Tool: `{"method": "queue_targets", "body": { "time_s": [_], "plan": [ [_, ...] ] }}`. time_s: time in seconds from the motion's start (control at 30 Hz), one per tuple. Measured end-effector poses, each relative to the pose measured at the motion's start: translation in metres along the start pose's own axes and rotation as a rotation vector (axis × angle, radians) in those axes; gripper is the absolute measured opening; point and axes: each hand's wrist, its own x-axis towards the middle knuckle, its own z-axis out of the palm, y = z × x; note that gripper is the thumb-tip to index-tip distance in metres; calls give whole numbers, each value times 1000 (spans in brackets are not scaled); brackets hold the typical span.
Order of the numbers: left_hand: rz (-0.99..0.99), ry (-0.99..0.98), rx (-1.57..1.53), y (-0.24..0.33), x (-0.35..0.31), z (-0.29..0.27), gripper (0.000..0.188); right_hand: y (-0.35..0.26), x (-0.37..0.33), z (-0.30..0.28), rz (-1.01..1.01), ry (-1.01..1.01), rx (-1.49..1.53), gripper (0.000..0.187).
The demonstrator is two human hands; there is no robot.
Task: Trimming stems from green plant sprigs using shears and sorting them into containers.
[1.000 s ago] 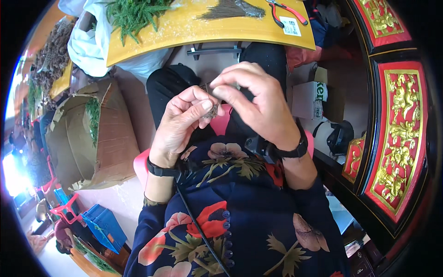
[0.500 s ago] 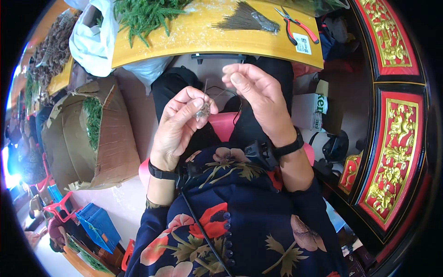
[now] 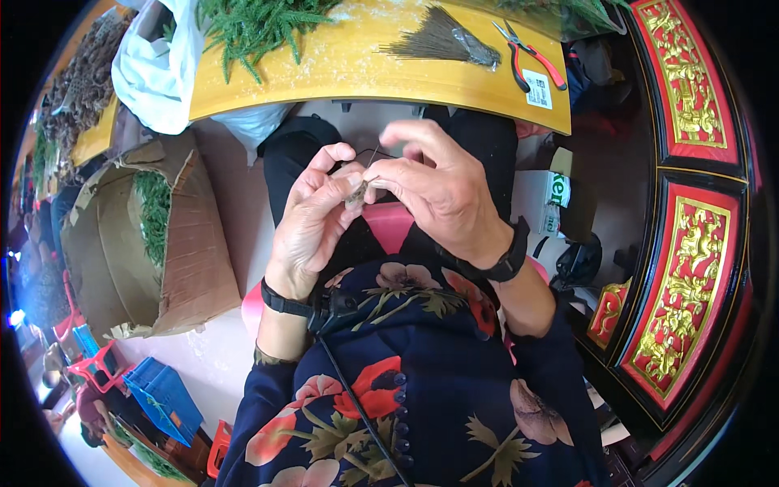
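My left hand point(image 3: 307, 219) pinches a small greyish-brown pine cone point(image 3: 358, 193) between thumb and fingers, in front of my lap. A thin dark wire point(image 3: 374, 156) sticks up from the cone. My right hand point(image 3: 448, 193) has come right up to it, its thumb and finger closed on the wire beside the cone. The fingers partly cover the cone, so the wire's path round it is hidden.
On the yellow table point(image 3: 341, 81) lie green sprigs point(image 3: 260, 28), a bundle of brown wires point(image 3: 442, 39) and red-handled pliers point(image 3: 523, 55). A cardboard box point(image 3: 199, 235) with greenery stands at the left, near a blue crate point(image 3: 166, 398). Carved red-and-gold panels point(image 3: 680, 284) line the right.
My right hand has moved left and turned, closing on the wire at the cone. My left hand keeps hold of the cone in nearly the same place.
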Motion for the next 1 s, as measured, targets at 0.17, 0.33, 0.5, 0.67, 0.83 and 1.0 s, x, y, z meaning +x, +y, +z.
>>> {"method": "queue_targets", "body": {
  "time_s": [0.17,0.33,0.5,0.67,0.83,1.0],
  "plan": [
    [-32,37,-11,2,-3,0,27,10,5,5,-125,-30,-22,22],
    [-108,88,-33,6,-5,4,35,18,6,10,-175,-8,27,22],
    [-66,132,9,5,-6,10,40,19,2,10,-227,-45,-13,20],
    [-52,71,106,5,-6,10,42,19,-8,13,-160,5,-46,21],
    [-59,-8,261,7,-5,13,43,21,-14,13,-139,70,-66,20],
    [329,-11,870,-9,2,22,47,10,-17,9,50,41,-90,15]
  ]
}}
